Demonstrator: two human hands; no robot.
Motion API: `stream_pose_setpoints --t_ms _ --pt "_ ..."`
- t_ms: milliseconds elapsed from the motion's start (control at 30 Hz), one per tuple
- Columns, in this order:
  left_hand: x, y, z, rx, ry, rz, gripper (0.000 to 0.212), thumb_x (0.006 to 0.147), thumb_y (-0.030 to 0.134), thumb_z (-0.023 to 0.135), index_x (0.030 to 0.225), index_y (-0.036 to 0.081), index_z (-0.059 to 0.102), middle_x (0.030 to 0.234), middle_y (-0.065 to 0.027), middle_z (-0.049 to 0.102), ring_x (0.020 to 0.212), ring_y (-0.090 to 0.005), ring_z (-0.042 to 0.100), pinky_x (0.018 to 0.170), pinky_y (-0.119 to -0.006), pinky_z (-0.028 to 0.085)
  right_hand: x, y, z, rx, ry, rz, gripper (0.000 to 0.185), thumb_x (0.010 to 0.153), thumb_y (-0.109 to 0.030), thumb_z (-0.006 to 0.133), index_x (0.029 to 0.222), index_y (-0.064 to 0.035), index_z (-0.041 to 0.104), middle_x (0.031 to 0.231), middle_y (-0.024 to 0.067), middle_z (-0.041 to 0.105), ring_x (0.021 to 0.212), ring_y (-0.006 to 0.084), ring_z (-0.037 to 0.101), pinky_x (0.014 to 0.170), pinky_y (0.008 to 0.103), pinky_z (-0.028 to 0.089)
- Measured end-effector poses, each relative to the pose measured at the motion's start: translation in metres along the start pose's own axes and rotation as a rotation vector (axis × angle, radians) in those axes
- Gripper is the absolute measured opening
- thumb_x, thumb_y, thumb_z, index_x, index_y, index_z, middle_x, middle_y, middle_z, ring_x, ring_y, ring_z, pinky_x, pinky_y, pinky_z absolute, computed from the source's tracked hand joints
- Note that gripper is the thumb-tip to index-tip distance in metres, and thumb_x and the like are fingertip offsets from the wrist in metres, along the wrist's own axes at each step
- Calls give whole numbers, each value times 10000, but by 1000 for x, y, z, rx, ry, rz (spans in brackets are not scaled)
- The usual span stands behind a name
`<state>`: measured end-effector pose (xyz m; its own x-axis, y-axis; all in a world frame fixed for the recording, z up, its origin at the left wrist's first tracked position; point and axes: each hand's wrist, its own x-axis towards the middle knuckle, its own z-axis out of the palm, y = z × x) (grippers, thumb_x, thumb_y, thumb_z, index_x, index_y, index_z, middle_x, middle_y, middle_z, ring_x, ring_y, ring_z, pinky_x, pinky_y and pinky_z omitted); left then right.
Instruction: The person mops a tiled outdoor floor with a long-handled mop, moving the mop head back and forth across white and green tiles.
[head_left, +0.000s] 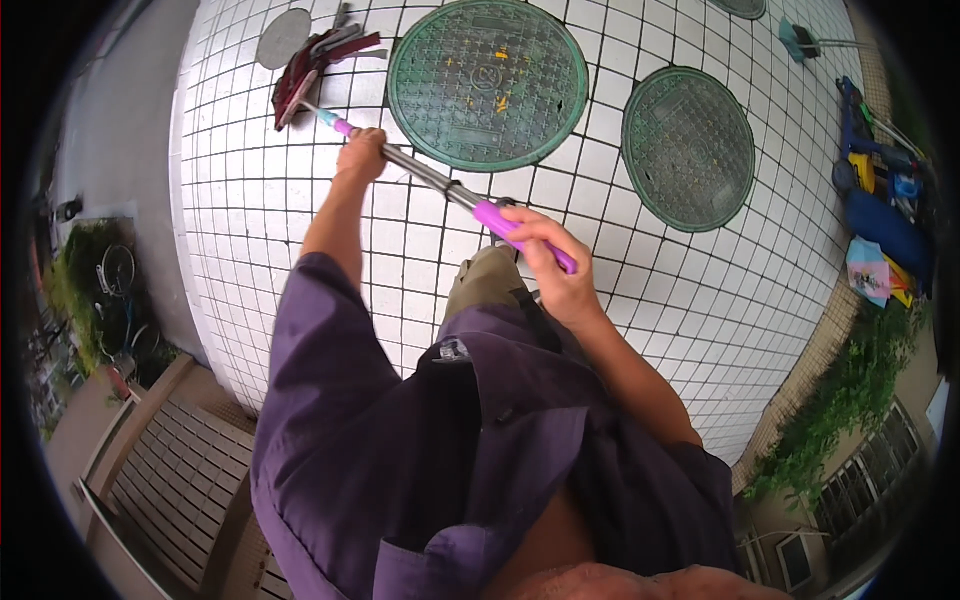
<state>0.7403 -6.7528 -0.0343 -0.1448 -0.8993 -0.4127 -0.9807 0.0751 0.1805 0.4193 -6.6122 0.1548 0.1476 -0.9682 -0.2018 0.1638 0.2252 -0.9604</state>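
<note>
Both my hands are on one mop, which slants across in front of my body. Low on the metal pole (420, 170), my left hand (364, 154) grips it close to the purple and pale blue joint. The purple grip (499, 223) at the upper end is held in my right hand (559, 266), with the thumb and fingers around it. The mop head (304, 82), with dark red and grey cloth strips, lies spread on the white tiled floor (300, 172) at the upper left.
A large green manhole cover (487, 97) and a smaller one (688, 150) are set in the tiles ahead. A dustpan (799, 41) and several blue and yellow items (881, 180) stand at the right. A slatted bench (180, 480) is at lower left, a bicycle (124, 300) beyond it.
</note>
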Motion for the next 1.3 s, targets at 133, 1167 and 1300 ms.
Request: stream_pose_setpoints --t_ms 133,1167,1300 --pt "-28 22 10 -55 130 3 312 802 385 665 882 88 616 965 -80 620 1013 -296 543 840 -413 464 -29 1 -4 46 87 -52 165 925 -87 476 948 15 604 1116 154 607 1070 234 561 936 332 411" --pt "-440 449 182 -88 -636 1230 130 695 233 627 727 119 680 675 -58 630 671 -251 624 647 -391 478 -709 -175 -56 97 1653 -637 351 874 -203 502 563 -150 346 507 -5 329 456 104 311 528 285 319" --pt "-428 415 187 -101 -621 1127 122 701 220 612 725 122 679 686 -59 632 712 -247 620 678 -373 455 -719 -149 -84 185 1510 -624 258 876 -181 512 646 -120 412 534 -17 329 469 111 325 529 285 338"
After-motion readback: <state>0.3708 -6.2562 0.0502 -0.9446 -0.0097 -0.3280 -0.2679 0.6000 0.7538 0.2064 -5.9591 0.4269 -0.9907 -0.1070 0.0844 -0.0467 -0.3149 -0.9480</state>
